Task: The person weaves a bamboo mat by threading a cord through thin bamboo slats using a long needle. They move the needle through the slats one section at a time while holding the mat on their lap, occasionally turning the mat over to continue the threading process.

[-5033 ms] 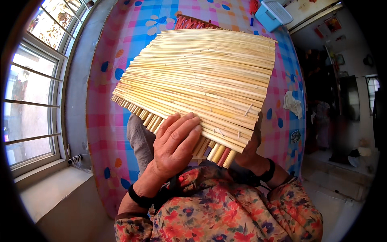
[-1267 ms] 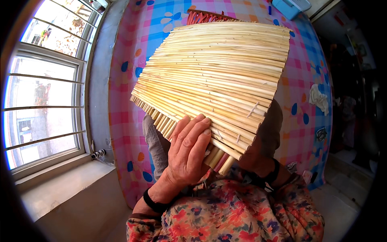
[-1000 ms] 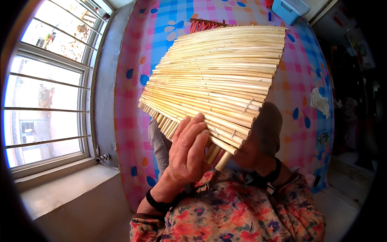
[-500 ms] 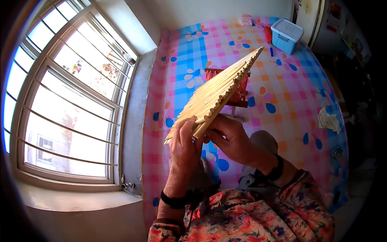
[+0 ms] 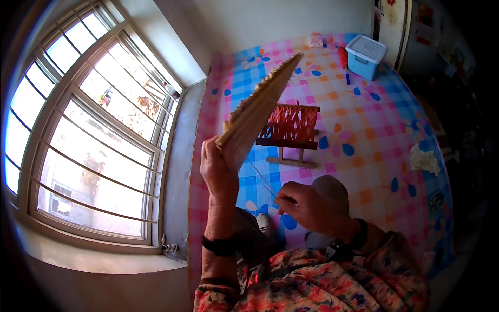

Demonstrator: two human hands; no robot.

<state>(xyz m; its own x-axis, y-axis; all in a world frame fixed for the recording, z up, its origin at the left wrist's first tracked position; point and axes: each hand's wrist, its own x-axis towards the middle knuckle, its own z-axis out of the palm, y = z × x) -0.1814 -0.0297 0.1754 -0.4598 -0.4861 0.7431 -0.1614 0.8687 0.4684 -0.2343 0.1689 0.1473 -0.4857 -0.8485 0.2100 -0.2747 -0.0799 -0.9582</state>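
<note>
The stalk panel (image 5: pixel 260 114) stands tilted, almost edge-on to us, in the upper middle of the frame, with its shaded face turned toward the right and its row of cut stalk ends (image 5: pixel 253 100) along the upper left edge. We see many stalks already joined side by side into one stiff sheet, so we judge the joining to be well advanced. The left hand (image 5: pixel 215 164), left of centre, is closed around the panel's lower end and holds it up. Below the panel a pale thread (image 5: pixel 262 179) slants down to the right hand (image 5: pixel 301 205), whose fingertips are pinched narrow on it just right of centre, well apart from the panel. Since this thread runs between panel and fingers, we judge that it is not yet finished off; how many stalks or stitches remain we cannot tell, and the fine stitching on the shaded face is too small to read. Behind the panel, at the centre of the frame, we find a red-laced wooden stool (image 5: pixel 291 127) on a checked, flower-printed cloth (image 5: pixel 366 130). Farther out, a light blue storage box (image 5: pixel 364 65) with a pale lid sits at the upper right, a blue pen-like stick (image 5: pixel 348 79) near it, a crumpled white cloth (image 5: pixel 423 158) lies at the right, and a barred window (image 5: pixel 93 156) fills the left.
</note>
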